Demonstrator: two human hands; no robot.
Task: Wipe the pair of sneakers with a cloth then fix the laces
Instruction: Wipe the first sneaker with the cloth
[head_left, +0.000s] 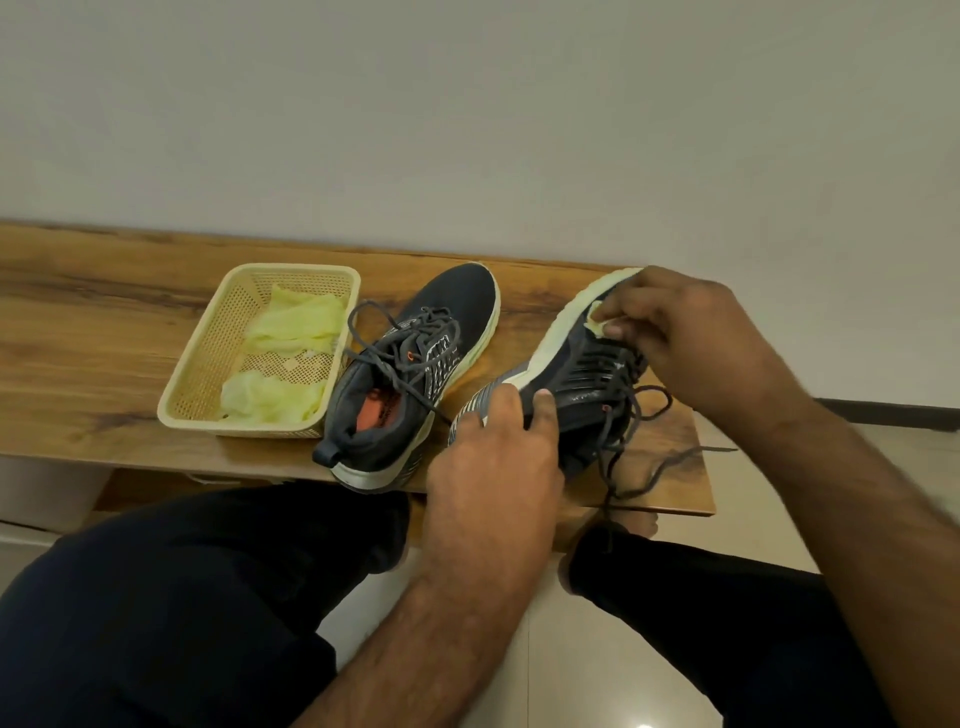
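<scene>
The right hand (691, 332) pinches a small pale yellow-green cloth (596, 323) between curled fingertips and presses it onto the forefoot of the tilted sneaker (576, 374), right where the dark upper meets the pale foam sole. The left hand (498, 457) grips that same sneaker at its heel end, thumb and fingers wrapped over the collar, holding it tipped on its side so the sole faces away from the basket. Its dark grey laces (639, 447) hang loose and trail off the bench's near edge. The second sneaker (415, 374) stands upright between the tilted one and the basket, dark knit upper, thick whitish sole, orange insole showing, laces undone and looping toward the basket. The basket (208, 364) is cream plastic, rectangular, perforated all over, and holds crumpled yellow-green cloths (291, 332). All of it sits on a low wooden bench (93, 322) with strong brown grain, set against a plain off-white wall (467, 104); beyond the bench's end lies glossy pale tile floor (571, 649), and dark-trousered knees fill the foreground.
</scene>
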